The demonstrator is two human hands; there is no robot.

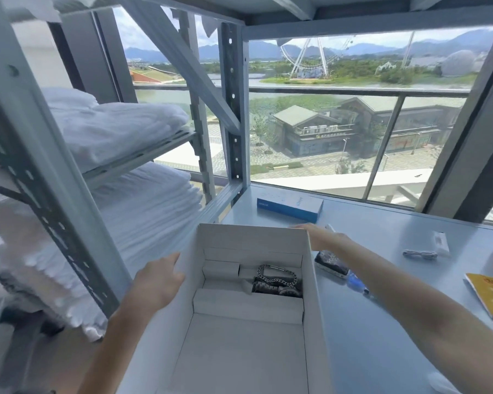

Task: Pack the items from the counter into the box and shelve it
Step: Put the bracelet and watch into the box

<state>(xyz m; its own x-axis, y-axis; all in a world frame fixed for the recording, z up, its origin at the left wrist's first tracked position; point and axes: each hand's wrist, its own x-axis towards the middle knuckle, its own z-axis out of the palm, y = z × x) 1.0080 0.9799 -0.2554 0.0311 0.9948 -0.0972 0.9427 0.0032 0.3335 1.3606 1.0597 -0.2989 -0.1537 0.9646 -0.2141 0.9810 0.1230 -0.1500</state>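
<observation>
You are mid-packing. The white cardboard box (256, 237) sits open on the pale blue counter (382, 322), with a steel chain bracelet (276, 275) and a metal-link watch (276, 288) already lying in the right-hand recess of its folded card insert. Your left hand (158, 280) lies flat against the box's outer left wall, fingers straight and together, steadying it. Your right hand (320, 237) reaches past the far right corner with its fingers extended along the rim — blur hides whether they touch it, and nothing appears to be held. Loose items lie on the counter: a rigid blue carton (291, 207) just behind the box, a glossy dark pouch (330, 264) beside its right wall, and a coiled white cable (420, 254) and crinkled yellow packets (487, 297) further right. The next move is probably to pick up the nearest item — the carton is flat-sided and easy to pinch, while the pouch looks soft and may slip. Shelving comes after.
</observation>
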